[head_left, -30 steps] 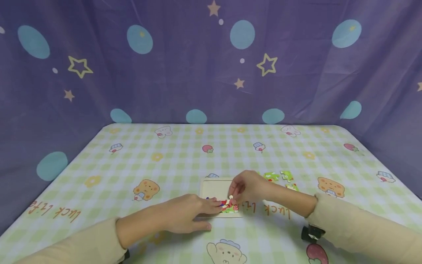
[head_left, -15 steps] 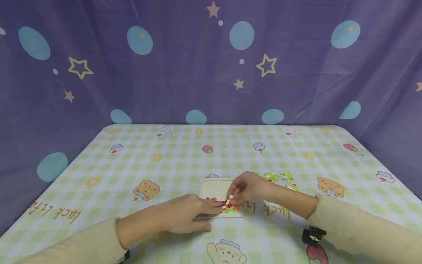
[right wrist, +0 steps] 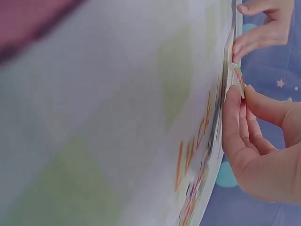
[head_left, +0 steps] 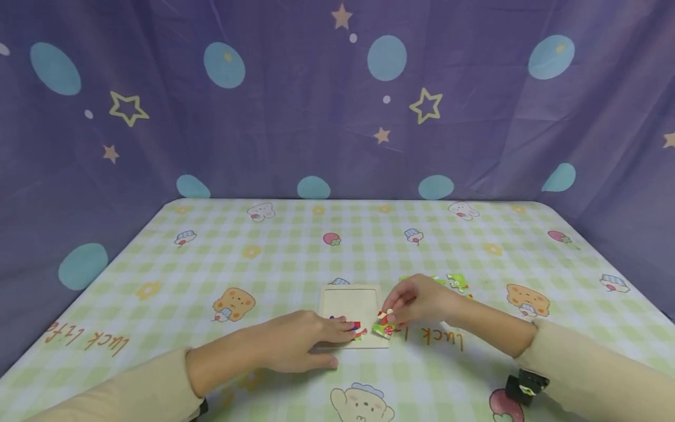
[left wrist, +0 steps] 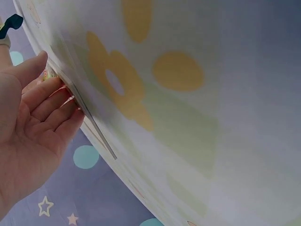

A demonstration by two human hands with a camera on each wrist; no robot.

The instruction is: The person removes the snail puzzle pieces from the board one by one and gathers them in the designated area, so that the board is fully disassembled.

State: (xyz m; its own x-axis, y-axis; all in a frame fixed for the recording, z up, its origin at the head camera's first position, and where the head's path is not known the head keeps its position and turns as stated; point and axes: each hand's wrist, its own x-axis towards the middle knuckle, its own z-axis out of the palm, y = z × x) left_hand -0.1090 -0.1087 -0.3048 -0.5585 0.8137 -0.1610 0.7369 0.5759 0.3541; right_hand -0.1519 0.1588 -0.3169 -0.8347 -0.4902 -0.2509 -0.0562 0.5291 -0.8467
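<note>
A light wooden puzzle tray [head_left: 348, 302] lies on the table, its upper part bare. My left hand [head_left: 297, 341] reaches over its near left side, fingers extended and resting on the colourful pieces there; red and blue parts [head_left: 359, 329] show beyond the fingertips. In the left wrist view these fingers [left wrist: 59, 103] are nearly straight at the tray's edge. My right hand [head_left: 424, 300] pinches a jigsaw piece [head_left: 383, 326], green and red with a white-spotted mushroom, between thumb and fingers. The piece is tilted over the tray's right rim; the right wrist view shows it [right wrist: 238, 77] edge-on.
Several loose green puzzle pieces [head_left: 457, 282] lie behind the right hand, partly hidden by it. A green checked tablecloth [head_left: 295, 258] with cartoon prints covers the table. A purple curtain [head_left: 295, 129] hangs behind the far edge.
My right hand has moved right and lifted the mushroom piece from the tray's near right corner, baring the wood there. The left hand has stayed in place.
</note>
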